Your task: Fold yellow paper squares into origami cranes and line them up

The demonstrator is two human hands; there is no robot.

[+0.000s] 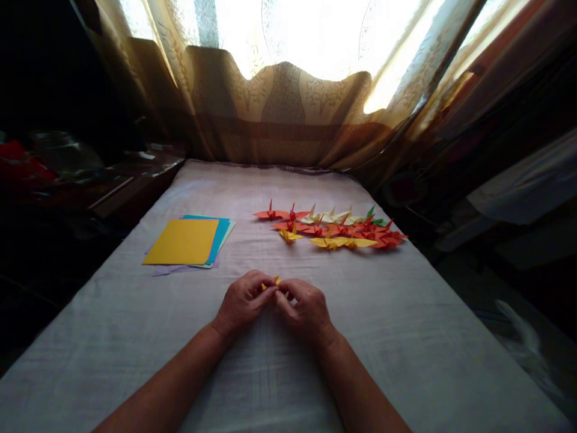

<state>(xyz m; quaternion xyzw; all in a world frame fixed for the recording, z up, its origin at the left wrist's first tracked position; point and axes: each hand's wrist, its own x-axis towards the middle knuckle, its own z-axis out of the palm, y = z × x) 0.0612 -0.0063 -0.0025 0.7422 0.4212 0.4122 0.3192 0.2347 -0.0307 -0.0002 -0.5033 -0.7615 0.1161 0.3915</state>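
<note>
Between my fingertips, low over the cloth, is a small folded piece of yellow paper (276,280), mostly hidden by the fingers. My left hand (246,297) pinches it from the left. From the right, my right hand (306,304) grips it with thumb and fingers closed, the two hands nearly touching. Beyond them to the right stand rows of folded paper cranes: red cranes (315,230), cream cranes (331,216), a green crane (376,220) and yellow cranes (331,242). One single yellow crane (290,236) sits nearest my hands.
A stack of square paper sheets (183,242), yellow on top with blue, pale green and lilac edges showing, lies at the left. A pale checked cloth (383,337) covers the table. Behind it hangs a backlit curtain (288,96). A glass jar (67,156) stands in shadow at the left.
</note>
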